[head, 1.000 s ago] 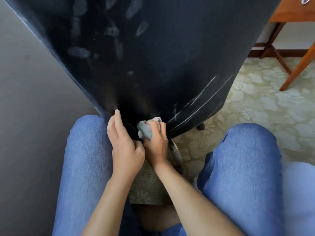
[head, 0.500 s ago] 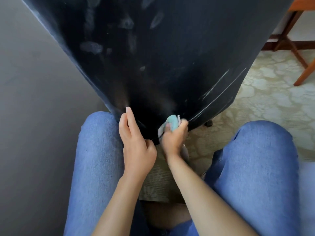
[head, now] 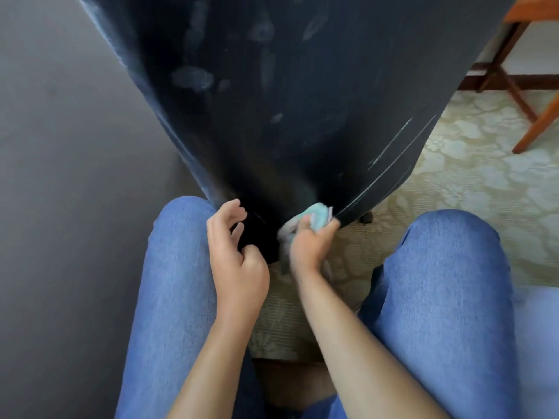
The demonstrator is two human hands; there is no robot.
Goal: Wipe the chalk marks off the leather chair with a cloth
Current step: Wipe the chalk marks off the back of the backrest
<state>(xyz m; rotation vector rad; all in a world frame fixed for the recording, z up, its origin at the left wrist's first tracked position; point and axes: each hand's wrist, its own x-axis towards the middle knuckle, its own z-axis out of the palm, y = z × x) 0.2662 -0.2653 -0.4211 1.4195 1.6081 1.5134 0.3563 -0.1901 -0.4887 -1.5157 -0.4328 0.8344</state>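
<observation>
The black leather chair back (head: 302, 86) fills the upper middle of the head view. White chalk lines (head: 393, 152) slant across its lower right, and pale smudges (head: 193, 78) dot its upper left. My right hand (head: 308, 246) grips a bunched teal cloth (head: 314, 217) and presses it against the chair's bottom edge. My left hand (head: 239, 261) hovers by the lower left edge with its fingers curled apart, holding nothing.
My knees in blue jeans (head: 181, 267) flank the chair's bottom. A patterned beige carpet (head: 469, 176) lies to the right, with wooden furniture legs (head: 535, 125) at the far right. A grey wall (head: 60, 146) runs along the left.
My right hand has slid the cloth rightward along the bottom edge towards the chalk lines. My left hand has lifted its flat fingers off the leather and curled them.
</observation>
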